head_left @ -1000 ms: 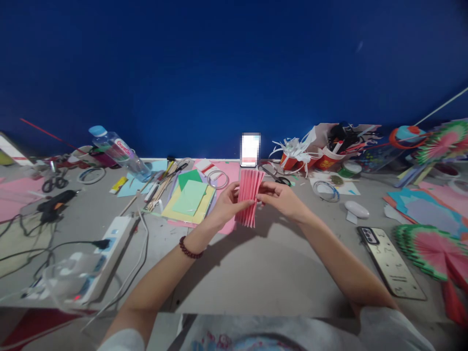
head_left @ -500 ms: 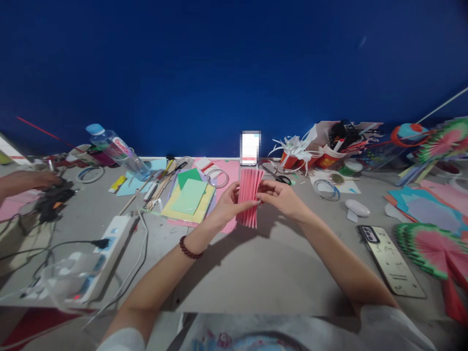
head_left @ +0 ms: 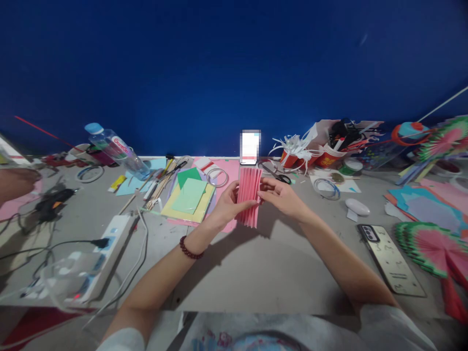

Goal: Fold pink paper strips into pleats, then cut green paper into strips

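- Okay so, front and center is a pleated pink paper (head_left: 248,197), held up above the middle of the bench (head_left: 248,287), folds running up and down.
- Left hand (head_left: 227,205) has a proper grip on it, thumb lying across the front of the folds and the fingers mostly hidden on the left edge. There's a dark red beaded bracelet (head_left: 188,252) on that wrist.
- Right hand (head_left: 283,200) is pinching the right edge of the same paper, thumb and fingers bent in around it.
- Just past the paper on the far side there's a lit screen (head_left: 249,147), too pixelated to read.
- To the left of the hands, a light green sheet (head_left: 189,196) sits on top of a yellow one (head_left: 203,205), with thin sticks and pens next to that pile.
- Far left: a tilted clear bottle (head_left: 122,151) with a blue cap. Nearer on that side, a white power strip (head_left: 109,261) with stuff plugged in.
- Way over at the left edge there's somebody else's hand (head_left: 18,184), kinda blurry.
- Right side, near: a phone (head_left: 395,263) lying flat, with pink and green folded fans (head_left: 431,249) just beside it.
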Demonstrator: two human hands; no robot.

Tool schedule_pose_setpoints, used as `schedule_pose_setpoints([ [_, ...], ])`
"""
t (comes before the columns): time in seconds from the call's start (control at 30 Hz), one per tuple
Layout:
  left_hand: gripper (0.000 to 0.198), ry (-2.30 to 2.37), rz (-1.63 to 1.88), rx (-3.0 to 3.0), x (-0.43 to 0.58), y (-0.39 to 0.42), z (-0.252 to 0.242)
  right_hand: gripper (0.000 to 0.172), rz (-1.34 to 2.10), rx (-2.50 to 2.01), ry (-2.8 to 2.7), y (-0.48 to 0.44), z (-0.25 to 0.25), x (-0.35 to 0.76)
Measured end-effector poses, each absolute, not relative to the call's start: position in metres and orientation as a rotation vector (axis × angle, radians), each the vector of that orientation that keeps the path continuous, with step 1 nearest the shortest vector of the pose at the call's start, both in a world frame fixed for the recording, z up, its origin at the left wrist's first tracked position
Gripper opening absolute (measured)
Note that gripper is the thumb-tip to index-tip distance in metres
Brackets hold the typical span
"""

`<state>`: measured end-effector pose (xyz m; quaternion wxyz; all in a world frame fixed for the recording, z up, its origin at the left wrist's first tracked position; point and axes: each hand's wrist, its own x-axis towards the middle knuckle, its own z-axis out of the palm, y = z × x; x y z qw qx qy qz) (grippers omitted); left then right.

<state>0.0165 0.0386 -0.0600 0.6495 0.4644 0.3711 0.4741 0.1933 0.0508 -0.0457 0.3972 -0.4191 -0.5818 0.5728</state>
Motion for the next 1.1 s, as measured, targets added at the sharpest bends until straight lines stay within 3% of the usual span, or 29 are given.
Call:
schedule_pose_setpoints([
  [0.4, 0.054, 0.816, 1.056, 1.068, 0.015, 0.039, -0.059, 0.035, 1.401, -1.044, -1.481, 0.052, -0.044, 0.194],
  [0.67, 0.062, 0.438, 0.824, 0.819, 0.008, 0.035, -0.053, 0.033, 1.485, -0.845, -1.383, 0.056, -0.044, 0.197],
  [0.8, 0.055, 0.359, 0.743, 0.801, 0.013, 0.03, -0.057, 0.047, 1.668, -0.787, -1.357, 0.052, -0.04, 0.195],
  [0.93, 0.034, 0.262, 0.645, 0.797, 0.018, 0.024, -0.062, 0.06, 1.939, -0.733, -1.295, 0.047, -0.041, 0.193],
  [1.0, 0.036, 0.237, 0.614, 0.804, 0.02, 0.022, -0.063, 0.06, 2.0, -0.701, -1.252, 0.045, -0.043, 0.192],
  [1.1, 0.043, 0.282, 0.599, 0.821, 0.021, 0.019, -0.065, 0.046, 2.001, -0.669, -1.177, 0.042, -0.044, 0.191],
])
